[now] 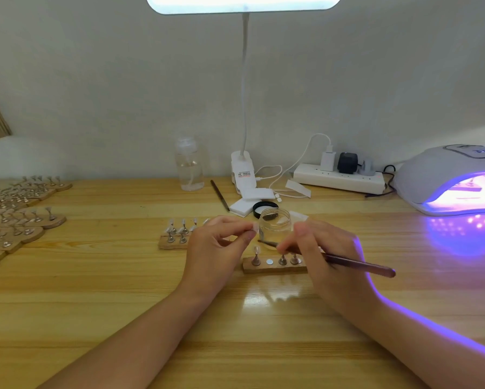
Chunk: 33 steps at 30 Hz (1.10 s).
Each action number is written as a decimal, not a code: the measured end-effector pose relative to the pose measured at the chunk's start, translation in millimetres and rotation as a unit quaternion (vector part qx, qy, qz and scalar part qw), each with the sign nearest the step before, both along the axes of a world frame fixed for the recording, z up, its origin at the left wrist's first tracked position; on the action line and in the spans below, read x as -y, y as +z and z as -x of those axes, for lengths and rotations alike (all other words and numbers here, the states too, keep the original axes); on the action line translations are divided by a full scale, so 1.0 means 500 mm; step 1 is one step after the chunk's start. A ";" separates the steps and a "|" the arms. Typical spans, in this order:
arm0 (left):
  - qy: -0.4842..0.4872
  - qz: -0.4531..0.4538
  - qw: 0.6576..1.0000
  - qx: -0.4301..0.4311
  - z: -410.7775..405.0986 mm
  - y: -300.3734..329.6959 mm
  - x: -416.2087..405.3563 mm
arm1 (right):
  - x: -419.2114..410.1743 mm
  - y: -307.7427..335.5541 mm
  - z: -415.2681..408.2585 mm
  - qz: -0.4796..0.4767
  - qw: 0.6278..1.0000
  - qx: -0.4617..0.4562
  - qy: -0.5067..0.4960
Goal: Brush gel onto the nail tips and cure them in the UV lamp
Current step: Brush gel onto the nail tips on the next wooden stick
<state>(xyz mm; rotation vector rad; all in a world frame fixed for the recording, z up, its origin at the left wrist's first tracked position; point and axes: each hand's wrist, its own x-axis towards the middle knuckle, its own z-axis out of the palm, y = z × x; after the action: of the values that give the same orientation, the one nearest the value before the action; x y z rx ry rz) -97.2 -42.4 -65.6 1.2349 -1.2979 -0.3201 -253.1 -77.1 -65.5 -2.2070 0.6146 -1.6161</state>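
My left hand (218, 242) pinches a small nail tip (254, 226) on its stand, lifted above the table. My right hand (322, 248) grips a dark brush (356, 264), whose bristle end (263, 242) points left toward that tip. Just behind the hands stands an open glass jar of clear gel (275, 224). Under the hands lies a wooden holder strip (275, 267) with nail tips on metal stands and one bare magnet. A second strip (174, 242) with several tips lies to the left. The UV lamp (454, 178) glows purple at the far right.
Many wooden strips with nail stands (17, 214) crowd the left edge. At the back are a clear pump bottle (189, 167), a clip desk lamp (244, 169), a power strip (339, 178), white pads (246, 202), a black lid (265, 206) and a spare tool (219, 194).
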 end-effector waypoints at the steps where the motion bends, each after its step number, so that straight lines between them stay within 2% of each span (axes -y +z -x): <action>1: 0.000 0.000 1.000 0.000 0.001 0.001 -0.001 | -0.001 0.000 0.001 -0.004 1.000 0.012 0.008; 7: -0.009 -0.009 1.000 -0.002 0.002 0.003 -0.002 | -0.001 0.004 -0.005 0.009 0.999 0.002 -0.031; 12: -0.006 -0.012 1.000 0.003 0.001 0.003 -0.002 | -0.002 0.001 -0.001 0.008 1.000 0.024 -0.004; 15: -0.003 -0.016 1.000 0.006 0.000 0.001 -0.001 | -0.004 0.002 -0.004 0.016 0.999 0.017 -0.024; 18: 0.000 -0.017 1.000 0.010 -0.001 0.000 0.000 | -0.003 0.002 -0.008 0.007 0.999 -0.008 -0.030; 23: -0.002 -0.019 1.000 0.003 -0.001 0.000 0.000 | -0.008 0.004 -0.002 0.004 1.000 0.026 -0.003; 29: 0.001 -0.024 1.000 0.007 -0.001 0.001 -0.001 | -0.007 0.005 -0.008 -0.044 0.999 -0.001 -0.017; 33: 0.002 -0.020 1.000 0.007 0.000 0.003 -0.002 | -0.011 0.005 -0.002 -0.045 0.999 0.026 -0.003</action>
<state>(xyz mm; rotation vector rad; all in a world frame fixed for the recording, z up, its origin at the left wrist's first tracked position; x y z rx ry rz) -97.0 -41.2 -64.2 1.2745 -1.3062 -0.3373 -252.0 -71.5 -62.8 -2.0951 0.6669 -1.6111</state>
